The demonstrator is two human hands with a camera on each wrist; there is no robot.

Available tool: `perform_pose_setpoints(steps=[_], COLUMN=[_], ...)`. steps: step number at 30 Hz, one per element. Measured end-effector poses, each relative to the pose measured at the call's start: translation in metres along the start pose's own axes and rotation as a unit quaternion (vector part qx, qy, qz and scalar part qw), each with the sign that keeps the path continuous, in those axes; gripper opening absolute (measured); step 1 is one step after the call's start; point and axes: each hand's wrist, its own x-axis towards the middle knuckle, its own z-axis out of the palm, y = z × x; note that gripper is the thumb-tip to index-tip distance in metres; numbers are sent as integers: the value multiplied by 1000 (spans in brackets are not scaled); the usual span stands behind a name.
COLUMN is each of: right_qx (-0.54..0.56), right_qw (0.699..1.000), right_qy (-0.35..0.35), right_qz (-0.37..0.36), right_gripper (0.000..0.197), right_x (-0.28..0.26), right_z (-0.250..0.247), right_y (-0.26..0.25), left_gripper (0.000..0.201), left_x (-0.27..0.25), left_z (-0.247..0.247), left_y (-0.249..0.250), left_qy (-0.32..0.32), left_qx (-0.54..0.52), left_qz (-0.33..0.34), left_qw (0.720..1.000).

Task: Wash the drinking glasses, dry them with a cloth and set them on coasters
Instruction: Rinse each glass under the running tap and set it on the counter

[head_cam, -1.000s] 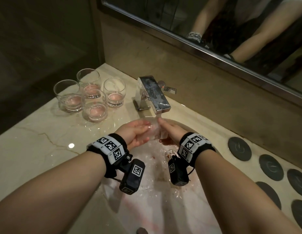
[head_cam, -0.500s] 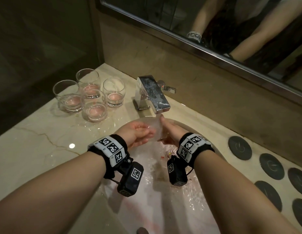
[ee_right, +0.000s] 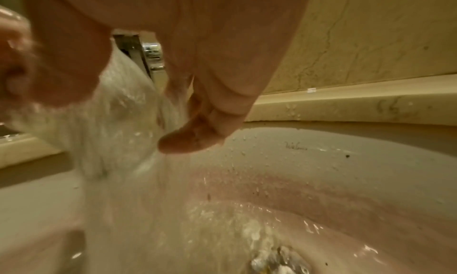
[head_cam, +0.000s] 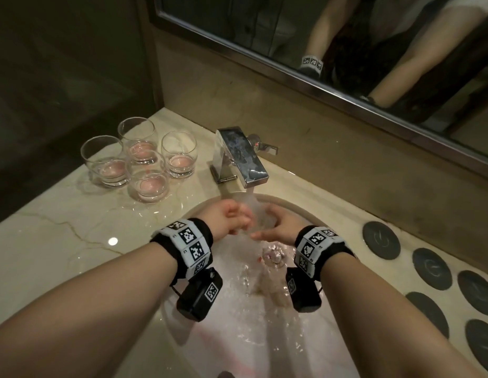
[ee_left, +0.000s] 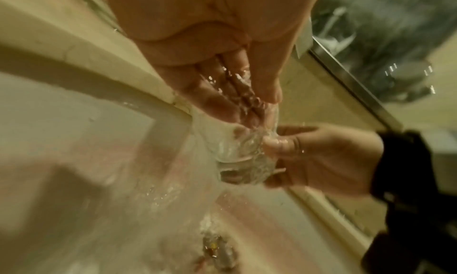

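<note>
Directly under the tap, the right hand curls its fingers round the tumbler at its base. The left hand has its fingers inside and its thumb outside, pinching the wall. Wet glass probably slips, so grip firmly, turn slowly and rub the whole inner wall.

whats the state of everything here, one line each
chrome square faucet: running
clear drinking glass: under the stream
left hand: fingers inside the glass, thumb outside
right hand: grips its base
four clear tumblers: upright, pink dregs
dark round coasters: bare
white basin: wet
</note>
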Motion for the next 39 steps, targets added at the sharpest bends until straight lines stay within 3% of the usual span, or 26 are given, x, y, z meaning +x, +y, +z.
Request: perform_pose_setpoints(steps=[3, 7, 12, 21, 27, 34, 39], right_qx=[-73, -61, -53, -10, -6, -162, -280], right_qw=[997, 998, 997, 998, 999, 986, 958], right_qy=[22, 16, 57, 54, 34, 46, 49], right_qz=[-14, -26, -22, -28, -15, 16, 40], right_gripper=[73, 96, 92, 85, 83, 96, 84], right_x=[2, 9, 19, 15, 4, -11, -29], right_z=[4, 21, 25, 21, 11, -7, -20], right_y=[0, 2, 9, 9, 10, -6, -35], left_gripper=[16, 13, 13, 10, 18, 7, 8], left_x=[2, 1, 5, 10, 7, -7, -15], left_z=[4, 7, 9, 9, 7, 6, 6], left_y=[-5, -5, 1, -1, -5, -2, 6], left_qy=[0, 14, 1, -3, -17, -21, -31], left_qx=[108, 170, 273, 230, 121, 87, 71], left_qz=[16, 37, 51, 52, 30, -10, -16], left_qw=[994, 985, 961, 972, 992, 996, 997])
